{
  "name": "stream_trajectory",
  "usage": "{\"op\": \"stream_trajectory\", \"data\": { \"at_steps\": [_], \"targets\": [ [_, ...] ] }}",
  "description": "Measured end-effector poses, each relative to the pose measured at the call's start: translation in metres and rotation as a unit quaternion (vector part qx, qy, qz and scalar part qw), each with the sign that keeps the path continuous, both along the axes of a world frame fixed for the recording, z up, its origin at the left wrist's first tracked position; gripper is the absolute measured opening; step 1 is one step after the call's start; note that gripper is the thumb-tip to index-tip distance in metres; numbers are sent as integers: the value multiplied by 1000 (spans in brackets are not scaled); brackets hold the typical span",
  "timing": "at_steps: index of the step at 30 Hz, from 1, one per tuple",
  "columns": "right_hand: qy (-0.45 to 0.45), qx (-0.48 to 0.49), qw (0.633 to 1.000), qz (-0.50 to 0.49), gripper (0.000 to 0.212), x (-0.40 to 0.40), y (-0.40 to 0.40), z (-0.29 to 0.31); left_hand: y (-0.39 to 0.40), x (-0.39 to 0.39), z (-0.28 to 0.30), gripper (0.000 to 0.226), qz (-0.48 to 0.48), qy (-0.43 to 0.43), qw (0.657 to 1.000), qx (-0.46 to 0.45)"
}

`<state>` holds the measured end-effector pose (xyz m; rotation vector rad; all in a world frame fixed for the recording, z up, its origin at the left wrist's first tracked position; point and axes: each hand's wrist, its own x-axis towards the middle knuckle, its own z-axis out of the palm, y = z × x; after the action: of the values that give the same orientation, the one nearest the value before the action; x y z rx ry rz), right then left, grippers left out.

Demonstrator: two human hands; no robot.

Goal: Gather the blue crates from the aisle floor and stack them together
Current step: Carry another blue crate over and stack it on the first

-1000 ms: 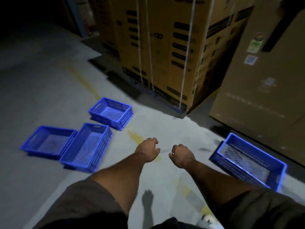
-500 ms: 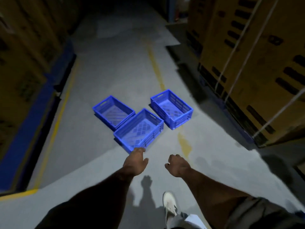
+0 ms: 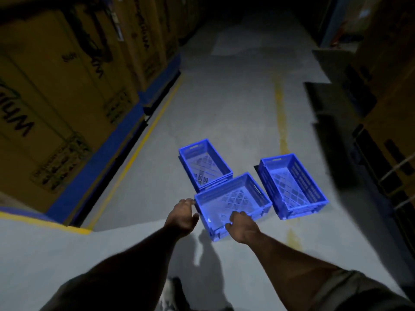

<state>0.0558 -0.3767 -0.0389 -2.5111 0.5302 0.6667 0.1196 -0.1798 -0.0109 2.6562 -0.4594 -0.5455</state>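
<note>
Three empty blue mesh-bottomed crates sit on the grey aisle floor. The near crate [image 3: 238, 199] lies crosswise just in front of me. My left hand [image 3: 183, 215] holds its left end at the corner. My right hand [image 3: 242, 224] has its fingers curled over the near rim. The crate still looks to be resting on the floor. A second crate [image 3: 205, 164] touches it from behind on the left. The third crate [image 3: 289, 182] lies a little apart to the right.
Tall cardboard boxes [image 3: 56, 86] on blue pallets line the left side, and more strapped boxes [image 3: 386, 113] line the right. Yellow floor lines [image 3: 279, 108] run along the aisle, which stretches ahead into the dark. My shoe [image 3: 173, 295] shows at the bottom.
I have turned and stepped up to the three crates. Both hands moved from hanging free in front of me to the near crate. The fourth crate seen earliest is out of view.
</note>
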Motion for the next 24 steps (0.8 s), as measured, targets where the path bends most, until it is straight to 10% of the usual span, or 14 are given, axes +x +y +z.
{"op": "stream_trajectory", "data": {
  "at_steps": [7, 24],
  "targets": [
    [3, -2, 1000, -13, 40, 116, 33, -19, 29, 119, -20, 48, 27, -5, 1000, -8],
    [33, 45, 987, -151, 41, 375, 116, -33, 101, 442, -37, 57, -92, -22, 996, -5]
  ]
}}
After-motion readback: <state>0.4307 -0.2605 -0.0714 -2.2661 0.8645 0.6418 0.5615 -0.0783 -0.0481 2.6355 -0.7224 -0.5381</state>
